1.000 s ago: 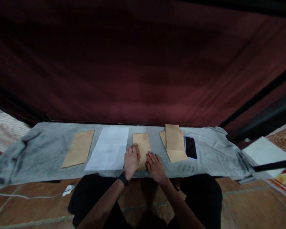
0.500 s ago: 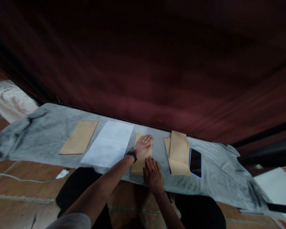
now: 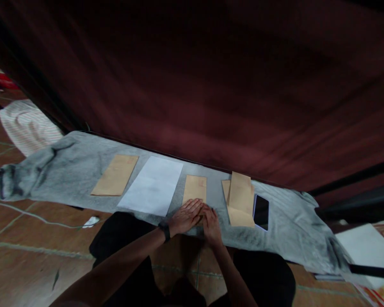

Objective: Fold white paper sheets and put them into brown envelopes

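Note:
A brown envelope (image 3: pixel 195 187) lies on the grey cloth (image 3: pixel 67 170) in front of me, its near end under my hands. My left hand (image 3: pixel 186 215), with a dark band on the wrist, rests flat on that near end, fingers stretched and close together. Beside it on the right, my right hand (image 3: pixel 211 224) touches the envelope's near right part; its fingers are bent toward the left hand's fingertips, and whether they pinch the paper cannot be made out. To the left lie a white sheet (image 3: pixel 152 185) and another brown envelope (image 3: pixel 115 175).
Several overlapping brown envelopes (image 3: pixel 241 198) lie at the right, beside a phone (image 3: pixel 261 212) with a dark screen. A dark red curtain (image 3: pixel 192 106) hangs behind the cloth. A white cable (image 3: pixel 45 219) runs over the tiled floor at the left.
My left hand has slid from the middle of the envelope toward its near end, and my right hand has come up close against it. The camera view has shifted slightly.

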